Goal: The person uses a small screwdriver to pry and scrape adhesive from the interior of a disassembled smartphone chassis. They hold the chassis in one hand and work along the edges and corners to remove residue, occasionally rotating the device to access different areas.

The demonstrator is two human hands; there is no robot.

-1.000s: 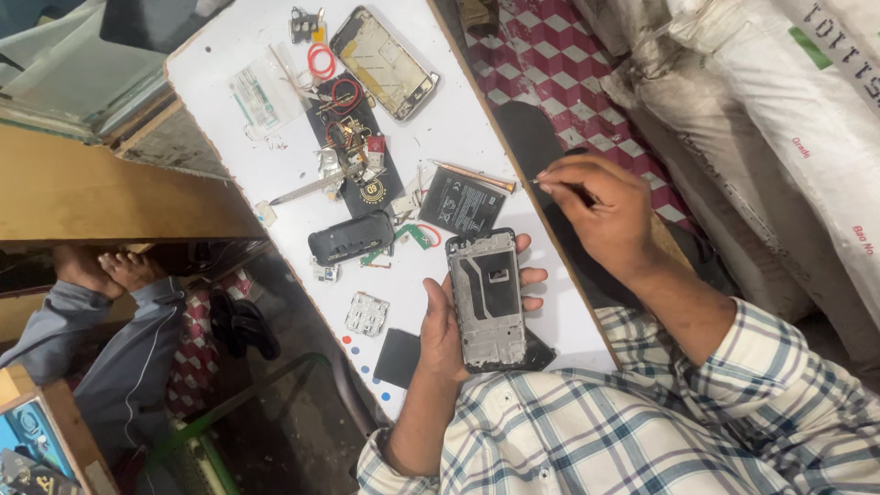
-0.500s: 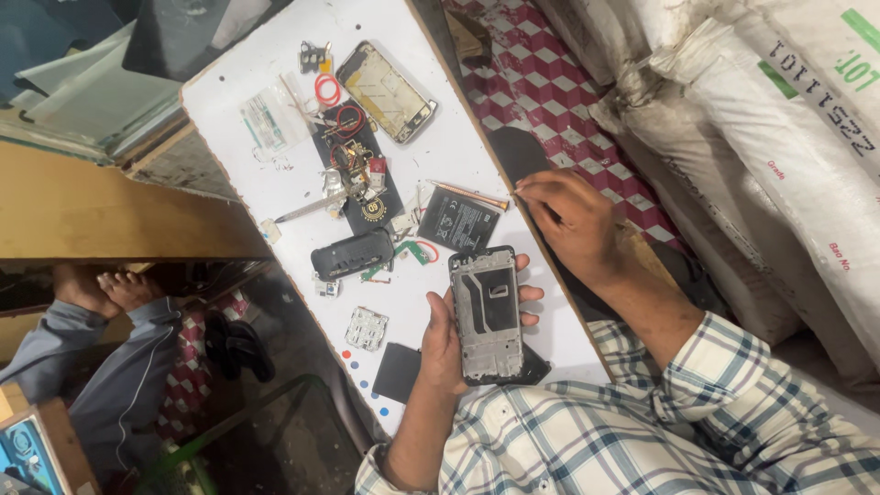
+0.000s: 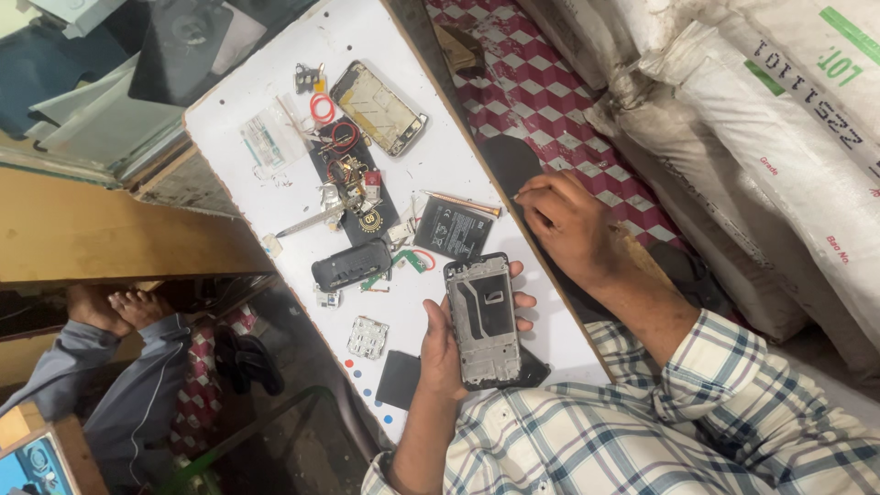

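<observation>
In the head view, a stripped phone frame (image 3: 483, 318) is held upright in the left hand (image 3: 446, 346), just above the near part of the white counter (image 3: 275, 92). The fingers (image 3: 522, 300) of this hand are wrapped around the edges of the frame, with the thumb on the left side, so the frame is gripped firmly. The right hand (image 3: 568, 225) is resting at the right edge of the counter, well apart from the frame. Its fingers are curled and pressed together around a thin screwdriver (image 3: 463, 203), whose shaft is lying across the counter just above a flat black battery (image 3: 452, 227).

For good work here, it is judged that the frame should be kept steady and flat in the palm, and the tool tip should be guided slowly, because the small parts are easily lost.

On the counter, another opened phone body (image 3: 379, 107) is seen near the far end, with a red ring (image 3: 322, 108) beside it. A dark mat with small parts (image 3: 353, 179), tweezers (image 3: 307, 221), a black cover piece (image 3: 351, 265) and a small keypad piece (image 3: 368, 337) are spread between. The floor at the right is covered with a red and white checked pattern (image 3: 541, 92), and large white sacks (image 3: 779, 119) are stacked beside it. At the lower left, the bare feet (image 3: 115, 307) of another person are visible.
</observation>
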